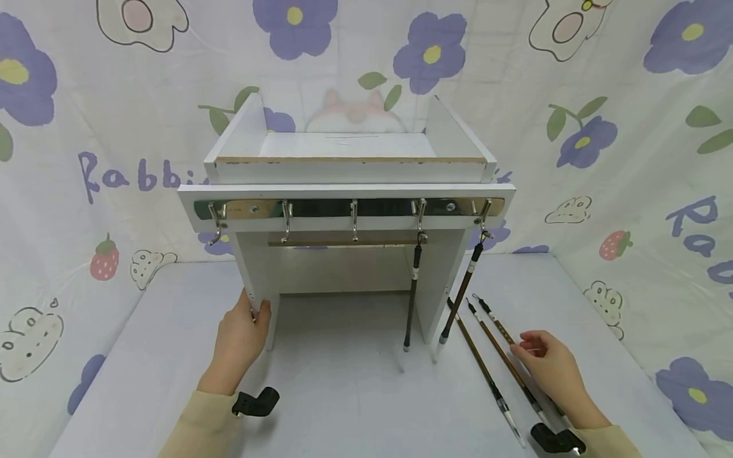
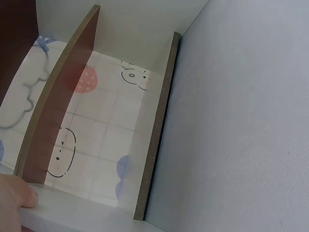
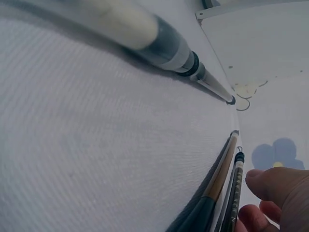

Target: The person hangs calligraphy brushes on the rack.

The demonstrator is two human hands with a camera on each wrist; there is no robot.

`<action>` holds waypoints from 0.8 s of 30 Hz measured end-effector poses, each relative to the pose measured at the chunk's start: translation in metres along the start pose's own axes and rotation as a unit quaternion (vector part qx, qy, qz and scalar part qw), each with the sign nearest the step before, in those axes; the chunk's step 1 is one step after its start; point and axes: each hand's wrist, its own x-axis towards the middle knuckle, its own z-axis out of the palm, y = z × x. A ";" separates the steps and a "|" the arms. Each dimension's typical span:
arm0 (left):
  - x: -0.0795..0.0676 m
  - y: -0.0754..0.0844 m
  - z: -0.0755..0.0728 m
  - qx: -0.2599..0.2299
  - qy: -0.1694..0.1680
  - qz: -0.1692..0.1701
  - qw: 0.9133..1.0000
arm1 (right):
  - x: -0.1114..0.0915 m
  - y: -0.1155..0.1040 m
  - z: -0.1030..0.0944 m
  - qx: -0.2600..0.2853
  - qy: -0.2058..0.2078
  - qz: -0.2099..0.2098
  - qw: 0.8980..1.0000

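Observation:
My left hand (image 1: 237,337) grips the front edge of the left side panel (image 1: 250,264) of a white wooden rack, its thumb on the inner side. My right hand (image 1: 552,369) is over the table at the right, fingers loosely bent, close beside the rightmost lying calligraphy brush (image 3: 236,188). Its thumb (image 3: 263,183) and fingers stand apart, with nothing pinched between them. Two more brushes, a middle one (image 1: 504,356) and a left one (image 1: 478,359), lie slanted beside it. From the rack's right hooks hang two brushes, one straight (image 1: 413,292) and one tilted (image 1: 462,289).
A metal strip with several hooks (image 1: 354,219) runs across the rack's front; the left ones carry nothing. An open-fronted tray (image 1: 349,172) forms the rack's top. Behind stands a patterned cloth (image 1: 343,70); a white cloth (image 1: 343,394) covers the table.

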 end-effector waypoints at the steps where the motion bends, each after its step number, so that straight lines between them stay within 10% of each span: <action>1: 0.000 0.000 0.000 0.000 0.000 0.000 1.000 | 0.000 0.001 0.000 -0.002 -0.002 0.004 1.000; 24: 0.001 -0.001 0.000 -0.005 0.001 0.007 1.000 | 0.003 0.003 -0.002 -0.032 -0.036 0.007 0.999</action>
